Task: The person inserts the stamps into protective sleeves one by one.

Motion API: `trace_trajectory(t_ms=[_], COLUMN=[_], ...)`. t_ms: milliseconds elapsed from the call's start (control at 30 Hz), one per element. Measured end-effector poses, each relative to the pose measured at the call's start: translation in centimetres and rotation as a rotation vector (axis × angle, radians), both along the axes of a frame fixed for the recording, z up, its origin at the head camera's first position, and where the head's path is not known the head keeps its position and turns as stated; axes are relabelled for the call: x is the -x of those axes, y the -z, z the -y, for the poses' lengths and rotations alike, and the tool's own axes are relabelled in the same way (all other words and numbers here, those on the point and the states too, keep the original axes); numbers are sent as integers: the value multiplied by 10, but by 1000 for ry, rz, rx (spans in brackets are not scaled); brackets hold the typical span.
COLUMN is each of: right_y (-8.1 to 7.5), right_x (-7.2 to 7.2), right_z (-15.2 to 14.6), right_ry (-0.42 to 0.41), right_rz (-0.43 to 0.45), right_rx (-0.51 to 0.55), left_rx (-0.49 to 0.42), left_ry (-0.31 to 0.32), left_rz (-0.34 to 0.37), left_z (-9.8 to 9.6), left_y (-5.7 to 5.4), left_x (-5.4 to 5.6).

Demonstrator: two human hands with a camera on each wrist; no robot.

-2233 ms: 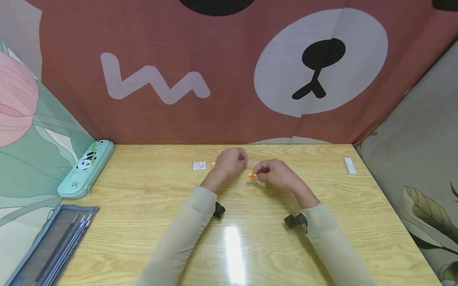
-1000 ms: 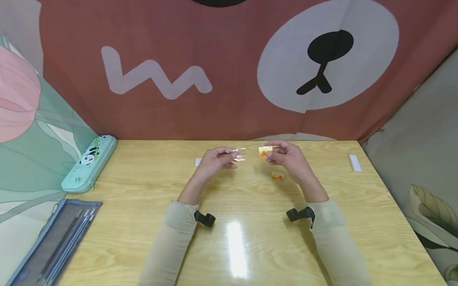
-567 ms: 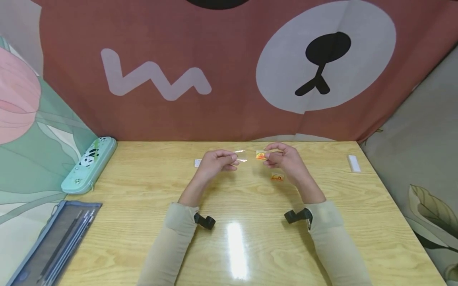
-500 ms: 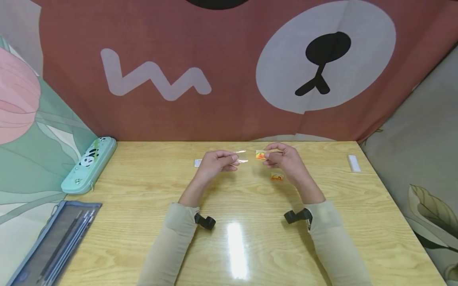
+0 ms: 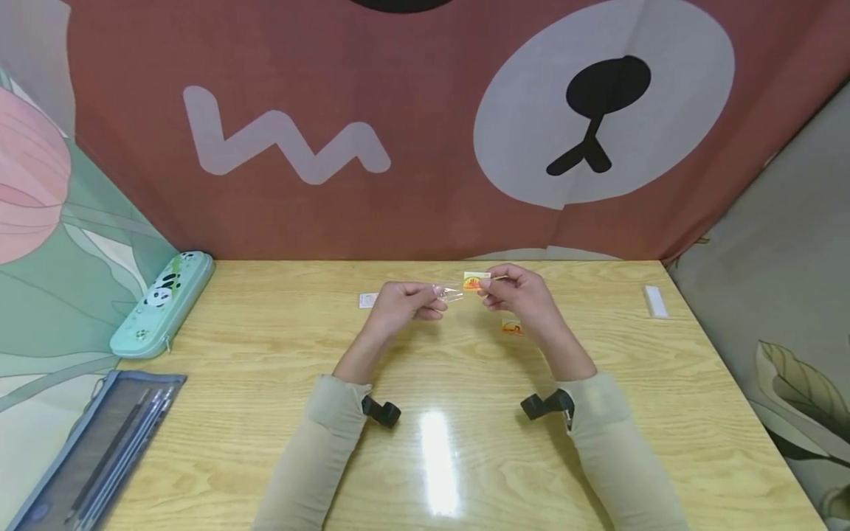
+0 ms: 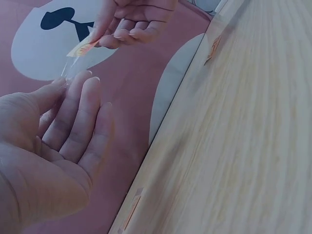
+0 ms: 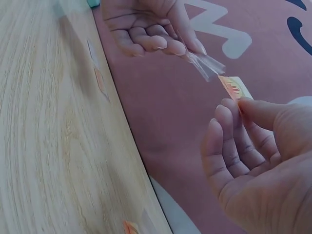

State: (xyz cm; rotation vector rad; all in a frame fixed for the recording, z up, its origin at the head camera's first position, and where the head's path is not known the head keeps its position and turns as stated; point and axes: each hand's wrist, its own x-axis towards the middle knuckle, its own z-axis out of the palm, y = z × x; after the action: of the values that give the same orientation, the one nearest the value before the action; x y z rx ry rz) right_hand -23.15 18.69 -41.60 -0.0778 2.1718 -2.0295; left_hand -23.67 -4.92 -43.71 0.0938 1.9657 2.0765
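My left hand [image 5: 401, 304] pinches a small clear plastic sleeve [image 5: 451, 294] between thumb and forefinger. Its mouth faces right and gapes a little in the right wrist view. A stamp-sized orange-and-yellow printed card [image 7: 235, 87] is pinched by thumb and forefinger of my right hand [image 5: 521, 295]. The card's edge is close to the sleeve's mouth; whether they touch I cannot tell. Both hands are raised above the table. Below the right hand lies another small orange card [image 5: 513, 327]. A small white card [image 5: 367, 300] is partly hidden behind the left hand.
Beside the white card, the right wrist view has another orange card [image 7: 99, 79]. A mint panda pencil case [image 5: 162, 304] and a blue mesh pouch [image 5: 126, 450] holding several pencils line the table's left side. A white block [image 5: 655, 302] sits at far right.
An orange card came to lie on the table below the right hand. Both hands then rose with sleeve and card, and the right hand has brought its card leftward to the sleeve.
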Motion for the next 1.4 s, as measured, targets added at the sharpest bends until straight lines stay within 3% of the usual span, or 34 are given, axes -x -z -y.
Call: trace_trajectory(t_ms=[133,333,467,800,1100,1400], right_y=[0,0,-2,-4,-3,1], right_x=[0,0,-1,-3,-3,-3], right_z=[3,4,0,-2,-3,7], right_ry=[-13,-79,-115,-205,-124,-134], right_rz=[11,20,35,39,15,5], right_rx=[-23,-98,-157,-231,-200,-184], left_rx=[-8,-13,11,128,84,100], left_ry=[14,-29,-31,58,-17,22], left_rz=[4,13,-17,-98,-59,-77], left_z=[-2,-1,1,-5,-9,-12], left_y=[1,-1,-2,-4,-9,-8], left_x=[-1,1,1,-4,-7,-8])
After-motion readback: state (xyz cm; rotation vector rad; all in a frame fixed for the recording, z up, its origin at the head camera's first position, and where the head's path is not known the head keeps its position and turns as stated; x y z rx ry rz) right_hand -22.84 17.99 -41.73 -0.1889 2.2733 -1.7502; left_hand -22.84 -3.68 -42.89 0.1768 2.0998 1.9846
